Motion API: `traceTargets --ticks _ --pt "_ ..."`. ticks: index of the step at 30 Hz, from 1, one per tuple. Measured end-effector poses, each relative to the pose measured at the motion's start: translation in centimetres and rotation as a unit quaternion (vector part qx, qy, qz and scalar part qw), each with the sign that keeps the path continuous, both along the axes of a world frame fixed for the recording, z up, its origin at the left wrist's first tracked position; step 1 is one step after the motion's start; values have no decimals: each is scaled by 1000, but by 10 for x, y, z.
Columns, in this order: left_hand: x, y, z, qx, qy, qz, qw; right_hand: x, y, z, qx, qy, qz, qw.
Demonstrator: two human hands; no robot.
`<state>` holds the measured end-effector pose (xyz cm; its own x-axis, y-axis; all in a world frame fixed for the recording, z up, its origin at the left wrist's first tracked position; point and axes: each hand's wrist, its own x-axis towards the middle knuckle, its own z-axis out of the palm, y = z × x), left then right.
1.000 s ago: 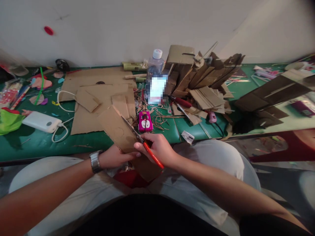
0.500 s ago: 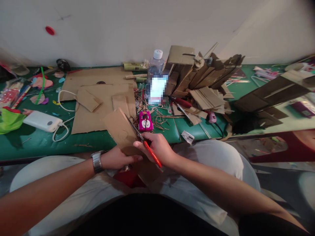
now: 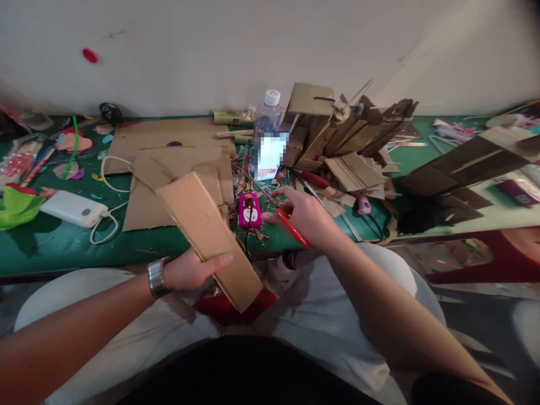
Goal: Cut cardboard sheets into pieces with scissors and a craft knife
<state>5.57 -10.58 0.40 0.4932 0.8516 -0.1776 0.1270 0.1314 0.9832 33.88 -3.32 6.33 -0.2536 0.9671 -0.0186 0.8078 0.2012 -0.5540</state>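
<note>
A long strip of cardboard (image 3: 206, 230) slants across my lap, its upper end over the green table edge. My left hand (image 3: 189, 269) grips it from the left side, thumb lying on top. To the right, over the table's front edge, my right hand (image 3: 310, 216) holds a pair of scissors (image 3: 293, 228) with red handles. The blades point up and left, apart from the cardboard. Between the two hands lies a pink box with a white cartoon face (image 3: 250, 211), a dark cable running over it.
Larger cardboard sheets (image 3: 179, 194) lie behind my left hand. A phone (image 3: 270, 157) with a lit screen leans on a clear bottle (image 3: 270, 112). Folded cardboard pieces (image 3: 312, 124) stand at right. A white power bank (image 3: 73, 208) with a cable sits at left.
My right hand with the scissors has moved right and up, off the cardboard. In my left hand, the cardboard strip has turned and now shows its full length.
</note>
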Motion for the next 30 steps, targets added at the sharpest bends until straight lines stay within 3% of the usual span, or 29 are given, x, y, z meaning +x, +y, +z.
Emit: traceTargets --ticks 3,7,12,17,25,28,30 --pt "-4 7 5 14 -73 8 997 20 17 -6 -10 -179 -27 983" --pt "-10 16 20 3 -158 29 987 30 27 -21 -18 -269 -70 960" --pt "-27 27 42 -10 -214 116 970 29 36 -32 -12 -288 -95 953" --pt "-48 41 53 -7 -220 202 954 20 41 -35 -14 -301 -56 952" --pt "-64 43 59 -29 -217 178 959 28 53 -40 -24 -282 52 958" --pt "-65 42 60 -47 -216 155 963 35 54 -40 -26 -269 69 960" --pt "-67 44 60 -48 -223 172 958 38 54 -41 -25 -260 71 963"
